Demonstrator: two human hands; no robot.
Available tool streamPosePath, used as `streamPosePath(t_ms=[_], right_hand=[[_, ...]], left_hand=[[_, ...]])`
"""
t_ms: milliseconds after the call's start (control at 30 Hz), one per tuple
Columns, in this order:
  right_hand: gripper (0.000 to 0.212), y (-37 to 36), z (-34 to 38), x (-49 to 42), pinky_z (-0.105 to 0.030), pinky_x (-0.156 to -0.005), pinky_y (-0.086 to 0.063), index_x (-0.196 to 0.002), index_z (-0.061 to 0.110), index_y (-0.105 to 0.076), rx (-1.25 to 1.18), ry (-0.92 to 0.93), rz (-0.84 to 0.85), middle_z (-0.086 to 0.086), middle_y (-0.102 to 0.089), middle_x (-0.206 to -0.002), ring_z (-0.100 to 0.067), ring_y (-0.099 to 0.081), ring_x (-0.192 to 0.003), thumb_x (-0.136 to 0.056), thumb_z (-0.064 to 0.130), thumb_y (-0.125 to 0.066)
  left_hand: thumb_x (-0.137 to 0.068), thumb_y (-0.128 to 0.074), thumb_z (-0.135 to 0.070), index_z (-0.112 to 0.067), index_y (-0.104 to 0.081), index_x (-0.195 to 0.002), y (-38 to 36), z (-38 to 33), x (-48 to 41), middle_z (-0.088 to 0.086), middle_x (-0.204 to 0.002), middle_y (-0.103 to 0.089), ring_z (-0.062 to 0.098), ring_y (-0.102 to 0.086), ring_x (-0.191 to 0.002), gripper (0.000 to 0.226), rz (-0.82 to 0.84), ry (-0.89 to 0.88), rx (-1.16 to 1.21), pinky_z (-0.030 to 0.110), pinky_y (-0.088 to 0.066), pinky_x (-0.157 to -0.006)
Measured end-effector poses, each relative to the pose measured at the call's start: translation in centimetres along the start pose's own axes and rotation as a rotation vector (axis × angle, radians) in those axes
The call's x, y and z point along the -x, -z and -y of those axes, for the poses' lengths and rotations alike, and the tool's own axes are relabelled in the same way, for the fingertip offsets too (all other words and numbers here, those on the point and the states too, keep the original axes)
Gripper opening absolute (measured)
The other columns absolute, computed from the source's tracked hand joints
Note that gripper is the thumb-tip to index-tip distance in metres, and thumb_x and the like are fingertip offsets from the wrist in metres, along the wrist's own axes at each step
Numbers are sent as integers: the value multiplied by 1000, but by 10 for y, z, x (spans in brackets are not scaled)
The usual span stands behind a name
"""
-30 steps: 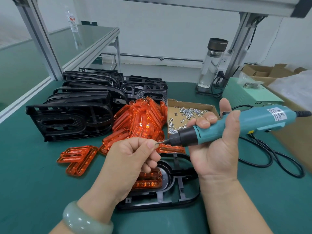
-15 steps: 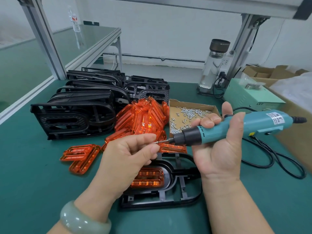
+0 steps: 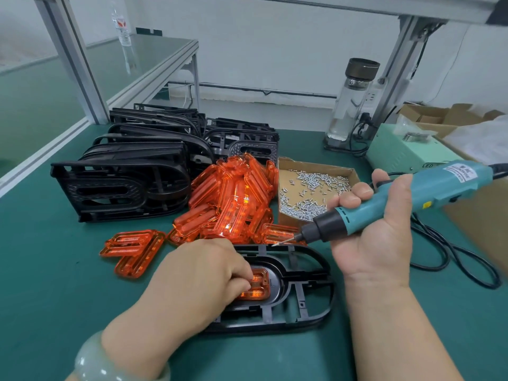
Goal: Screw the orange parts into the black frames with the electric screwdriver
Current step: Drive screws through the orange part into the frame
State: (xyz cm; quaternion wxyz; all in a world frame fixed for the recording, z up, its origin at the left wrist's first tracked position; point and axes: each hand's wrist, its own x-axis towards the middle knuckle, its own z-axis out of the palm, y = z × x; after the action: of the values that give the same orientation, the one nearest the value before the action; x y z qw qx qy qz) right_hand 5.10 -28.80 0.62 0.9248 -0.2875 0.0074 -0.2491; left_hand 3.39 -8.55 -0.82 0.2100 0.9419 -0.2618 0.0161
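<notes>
A black frame lies flat on the green mat in front of me, with an orange part seated in its oval recess. My left hand rests on the frame, curled fingertips holding that orange part down. My right hand grips the teal electric screwdriver, held slanted above the frame's far edge. Its bit points left and down with a small screw at its tip. A pile of orange parts and a stack of black frames sit behind.
An open cardboard box of several screws stands right of the orange pile. Two loose orange parts lie at the left. A green power unit, a glass bottle and cardboard boxes stand at the back right. The black cable loops at the right.
My left hand left the screwdriver tip and dropped onto the orange part in the frame. The screwdriver has tilted so its bit points lower, toward the frame.
</notes>
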Motion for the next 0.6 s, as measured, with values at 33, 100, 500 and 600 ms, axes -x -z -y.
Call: streamPosePath(t_ms=[33,100,500,600], right_hand=[[25,0,1,0,-24,-62,-47,-93,22,-53,18,3,-2,8,-47,-60,-7,-46,-49,-83,45,-55],[23,0,2,1,-24,-61,-47,-92,21,-53,41,8,-5,8,-46,-59,-8,-46,-48,-83,43,-55],[22,1,7,0,-23,-61,-48,-94,21,-54,86,12,44,8,-47,-59,-7,-46,-48,-82,39,-57],[25,-5,9,-2,-23,-62,-49,-99,19,-53,120,14,77,6,-48,-59,-8,-47,-48,-82,36,-58]], left_hand=[[-86,-56,-45,-42,-66,-104,-1,-1,0,-17,-101,-58,3,-53,-98,20,12,1,-55,29,-45,-85],[-90,-48,-44,-38,-62,-110,-4,-3,-1,-15,-106,-55,6,-50,-103,25,35,-16,-137,29,-44,-86],[-94,-49,-35,-39,-61,-114,-9,-9,-4,-14,-107,-53,6,-49,-105,24,93,-51,-83,23,-38,-89],[-94,-50,-32,-39,-62,-114,-14,-10,-12,-14,-107,-53,8,-49,-105,25,74,-41,-65,24,-38,-89]])
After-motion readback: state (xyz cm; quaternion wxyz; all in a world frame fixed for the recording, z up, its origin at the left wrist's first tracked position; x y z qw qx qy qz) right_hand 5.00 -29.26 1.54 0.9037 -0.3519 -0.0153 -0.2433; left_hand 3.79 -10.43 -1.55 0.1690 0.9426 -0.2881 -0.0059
